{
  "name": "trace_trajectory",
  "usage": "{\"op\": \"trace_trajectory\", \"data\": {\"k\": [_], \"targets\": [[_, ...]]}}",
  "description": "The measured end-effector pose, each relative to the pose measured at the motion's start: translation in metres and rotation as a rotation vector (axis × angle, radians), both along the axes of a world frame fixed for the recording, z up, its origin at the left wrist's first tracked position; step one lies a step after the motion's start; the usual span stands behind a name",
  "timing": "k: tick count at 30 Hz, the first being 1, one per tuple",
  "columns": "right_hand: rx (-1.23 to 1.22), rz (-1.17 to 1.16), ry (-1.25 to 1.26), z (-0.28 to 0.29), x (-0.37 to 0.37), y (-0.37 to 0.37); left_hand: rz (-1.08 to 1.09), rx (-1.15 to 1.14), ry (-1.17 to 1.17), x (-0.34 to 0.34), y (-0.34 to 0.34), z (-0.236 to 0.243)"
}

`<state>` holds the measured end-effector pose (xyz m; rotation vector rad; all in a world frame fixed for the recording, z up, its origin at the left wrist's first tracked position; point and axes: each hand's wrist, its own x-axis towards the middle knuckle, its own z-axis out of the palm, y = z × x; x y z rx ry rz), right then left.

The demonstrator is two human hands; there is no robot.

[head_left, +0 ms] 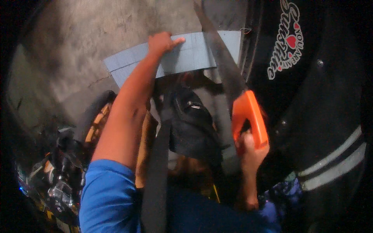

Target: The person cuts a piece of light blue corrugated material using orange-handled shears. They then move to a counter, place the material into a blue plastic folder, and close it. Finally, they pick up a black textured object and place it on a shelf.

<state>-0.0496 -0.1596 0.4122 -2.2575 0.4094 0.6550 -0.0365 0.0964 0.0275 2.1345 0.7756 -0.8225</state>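
My left hand grips the top edge of a pale grey, finely ribbed strip of sheet, its thumb stretched toward the right. My right hand holds the orange handle of a handsaw. The saw's dark blade runs up past the right part of the strip, with its tip beyond the top edge; whether it touches the strip I cannot tell. Below the strip hangs a black bag with a strap at my body.
A grey concrete surface lies beyond the strip. A dark panel with a heart sticker stands at my right. Motorbike parts fill the lower left.
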Motion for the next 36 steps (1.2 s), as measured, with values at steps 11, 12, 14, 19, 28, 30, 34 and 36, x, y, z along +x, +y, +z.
{"op": "trace_trajectory", "data": {"k": [11, 12, 14, 19, 28, 30, 34, 36], "targets": [[-0.194, 0.288, 0.072, 0.006, 0.045, 0.080, -0.034, -0.001, 0.025, 0.007, 0.003, -0.001], [-0.178, 0.210, 0.099, 0.007, 0.043, 0.083, -0.045, 0.014, 0.001, 0.008, 0.005, 0.000], [-0.125, 0.133, 0.134, 0.005, 0.038, 0.081, -0.068, 0.045, -0.044, 0.011, 0.002, 0.002], [-0.195, 0.207, 0.207, 0.009, 0.032, 0.076, -0.023, 0.030, -0.175, 0.013, -0.022, -0.012], [-0.142, 0.190, 0.134, 0.018, 0.015, 0.054, 0.088, -0.174, 0.112, 0.053, -0.012, -0.004], [-0.166, 0.221, 0.127, 0.024, 0.013, 0.051, 0.115, -0.145, 0.125, 0.053, -0.013, -0.002], [-0.186, 0.129, 0.186, 0.034, 0.003, 0.026, 0.134, -0.178, 0.158, 0.056, -0.010, -0.007], [-0.201, 0.090, 0.203, 0.043, 0.006, 0.035, 0.146, -0.204, 0.179, 0.058, -0.009, -0.006]]}}
